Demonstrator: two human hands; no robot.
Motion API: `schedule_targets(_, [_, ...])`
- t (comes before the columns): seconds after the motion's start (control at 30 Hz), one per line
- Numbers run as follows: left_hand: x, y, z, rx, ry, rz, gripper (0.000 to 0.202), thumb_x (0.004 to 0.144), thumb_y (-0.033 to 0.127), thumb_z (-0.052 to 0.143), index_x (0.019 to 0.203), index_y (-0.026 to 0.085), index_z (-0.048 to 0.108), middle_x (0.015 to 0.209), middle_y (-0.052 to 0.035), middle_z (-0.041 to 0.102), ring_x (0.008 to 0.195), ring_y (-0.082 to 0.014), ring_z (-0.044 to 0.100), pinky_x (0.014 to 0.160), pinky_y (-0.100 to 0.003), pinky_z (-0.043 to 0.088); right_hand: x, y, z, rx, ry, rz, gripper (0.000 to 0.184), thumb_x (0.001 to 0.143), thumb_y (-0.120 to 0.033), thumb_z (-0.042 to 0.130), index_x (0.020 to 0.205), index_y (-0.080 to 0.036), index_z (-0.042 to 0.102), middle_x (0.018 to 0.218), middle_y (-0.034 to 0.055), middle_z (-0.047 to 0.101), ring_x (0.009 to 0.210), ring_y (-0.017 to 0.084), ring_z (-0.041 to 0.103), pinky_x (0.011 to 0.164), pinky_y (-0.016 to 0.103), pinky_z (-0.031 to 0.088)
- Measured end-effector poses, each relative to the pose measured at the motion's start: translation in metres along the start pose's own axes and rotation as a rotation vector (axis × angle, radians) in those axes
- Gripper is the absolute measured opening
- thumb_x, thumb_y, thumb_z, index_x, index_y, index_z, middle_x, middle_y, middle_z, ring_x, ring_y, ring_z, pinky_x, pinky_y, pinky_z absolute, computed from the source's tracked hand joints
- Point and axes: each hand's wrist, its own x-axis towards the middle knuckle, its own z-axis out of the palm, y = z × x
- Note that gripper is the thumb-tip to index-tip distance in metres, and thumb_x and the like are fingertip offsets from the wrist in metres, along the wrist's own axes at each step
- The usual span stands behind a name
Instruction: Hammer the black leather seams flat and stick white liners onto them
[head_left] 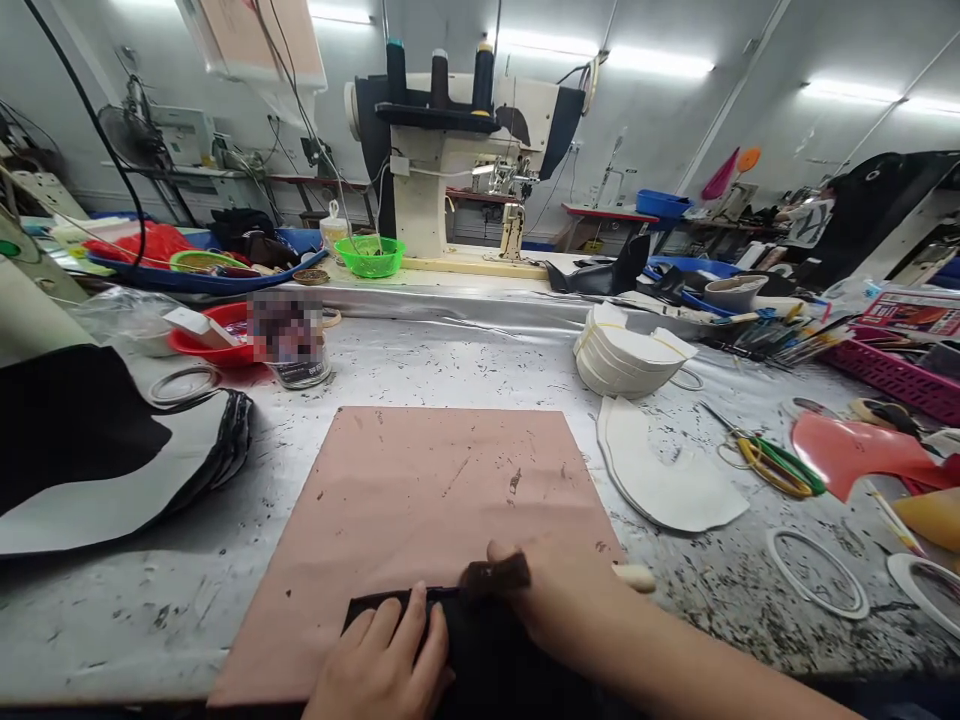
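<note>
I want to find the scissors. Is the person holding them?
No, the scissors lie on the table off to the right, while the right hand holds a brush.

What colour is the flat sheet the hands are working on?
Dusty pink sheet, speckled with dark marks; clearest in the head view.

place: sewing workshop | signs: industrial sewing machine (457,150), thread cones (439,75), cut pattern pieces (626,350), scissors (765,460)

A fabric piece (484,655) lies on the mat (420,490), scissors (772,465) right of the mat, a sewing machine (450,150) behind it.
</note>
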Motion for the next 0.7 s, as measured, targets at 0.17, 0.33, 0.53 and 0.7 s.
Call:
schedule_targets(0.17, [0.001, 0.001, 0.000, 0.035, -0.002, 0.030, 0.028, 0.084, 0.015, 0.039, 0.095, 0.014, 0.066, 0.096, -0.0117, 0.070, 0.068, -0.0216, 0.062, 0.057, -0.031, 0.044, 0.003, -0.005, 0.000, -0.009, 0.037, 0.000, 0.022, 0.077, -0.006, 0.047, 0.088, -0.019, 0.061, 0.075, 0.0059, 0.067, 0.067, 0.019, 0.059, 0.052, 0.026, 0.026])
schedule_targets(0.33, [0.003, -0.002, -0.001, 0.006, 0.057, 0.024, 0.028, 0.088, 0.021, 0.038, 0.093, 0.016, 0.065, 0.094, -0.0087, 0.071, 0.074, -0.0217, 0.064, 0.065, -0.033, 0.043, -0.001, -0.001, -0.002, 0.022, 0.017, -0.073, 0.023, 0.075, -0.006, 0.048, 0.086, -0.020, 0.062, 0.077, 0.0042, 0.067, 0.067, 0.018, 0.059, 0.050, 0.026, 0.025])
schedule_targets(0.53, [0.008, -0.003, 0.001, -0.124, 0.094, 0.023, 0.023, 0.082, 0.019, 0.041, 0.090, 0.018, 0.062, 0.105, -0.0058, 0.068, 0.096, -0.0207, 0.063, 0.085, -0.032, 0.043, -0.018, 0.030, 0.013, 0.130, 0.184, 0.008, 0.019, 0.079, -0.012, 0.044, 0.082, -0.021, 0.060, 0.074, 0.0026, 0.064, 0.064, 0.016, 0.056, 0.055, 0.024, 0.033])
schedule_targets(0.7, [0.017, -0.002, 0.004, -0.210, 0.000, -0.002, 0.023, 0.077, 0.012, 0.040, 0.083, 0.016, 0.062, 0.094, -0.0108, 0.070, 0.084, -0.0250, 0.066, 0.071, -0.036, 0.052, -0.058, 0.066, 0.018, 0.166, 0.091, 0.069, 0.018, 0.076, -0.016, 0.043, 0.075, -0.024, 0.059, 0.068, 0.0008, 0.064, 0.061, 0.018, 0.058, 0.055, 0.025, 0.039])
